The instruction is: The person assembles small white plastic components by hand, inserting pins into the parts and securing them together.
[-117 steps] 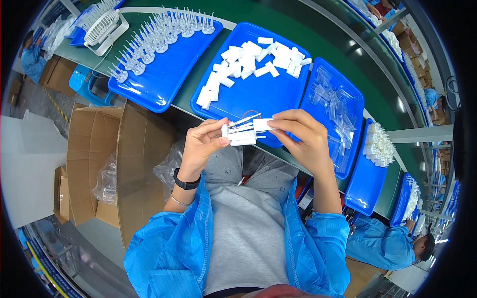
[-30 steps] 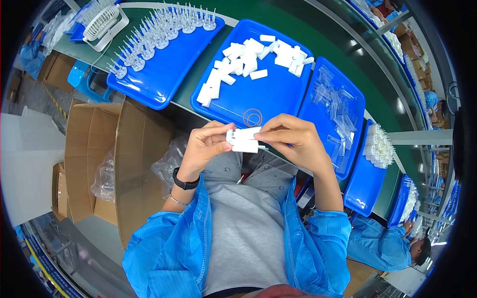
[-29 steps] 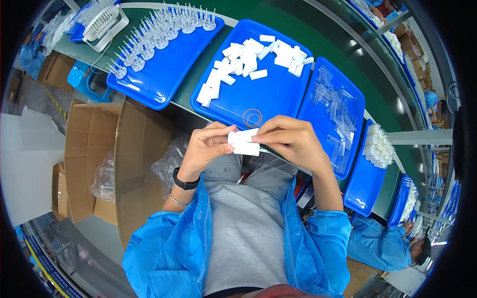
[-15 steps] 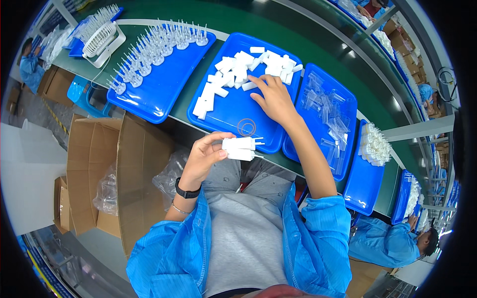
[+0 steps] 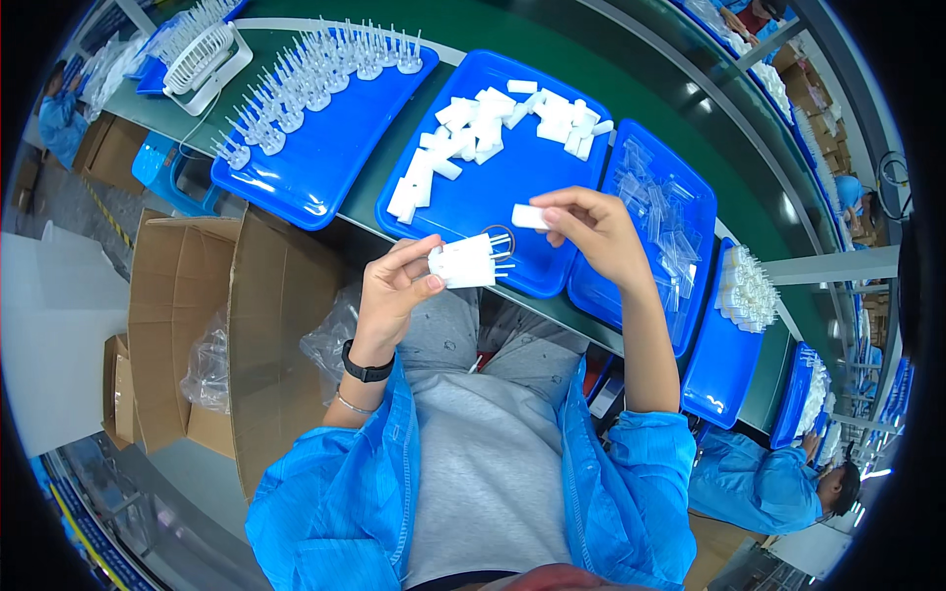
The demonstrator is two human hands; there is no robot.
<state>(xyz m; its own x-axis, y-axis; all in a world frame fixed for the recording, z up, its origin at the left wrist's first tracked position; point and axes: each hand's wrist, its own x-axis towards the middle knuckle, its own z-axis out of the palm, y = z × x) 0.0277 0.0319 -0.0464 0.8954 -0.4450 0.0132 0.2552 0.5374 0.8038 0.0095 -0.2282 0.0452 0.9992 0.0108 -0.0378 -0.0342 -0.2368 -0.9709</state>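
My left hand point(image 5: 396, 283) is closed around a white block-like cluster point(image 5: 465, 263) from which several thin pins stick out to the right. It is held over the near edge of the middle blue tray point(image 5: 483, 212). Between the thumb and fingers of my right hand point(image 5: 594, 231) is a small white block point(image 5: 530, 217), just right of the cluster and apart from it. Loose white blocks point(image 5: 477, 123) lie piled in the far part of that tray. A thin brown ring point(image 5: 500, 239) on the tray is partly hidden behind the pins.
Left of the middle tray, a blue tray point(image 5: 296, 192) bears rows of clear pieces with upright pins point(image 5: 317, 96). A tray of clear plastic pieces point(image 5: 655, 212) is at right, with a tray of white clusters point(image 5: 746, 291) beyond. A fan point(image 5: 205, 64) and an open carton point(image 5: 281, 325) stand left.
My right hand has come back from the pile toward me, now pinching a white block. My left hand has risen slightly with the cluster, its pins now tilted a little upward.
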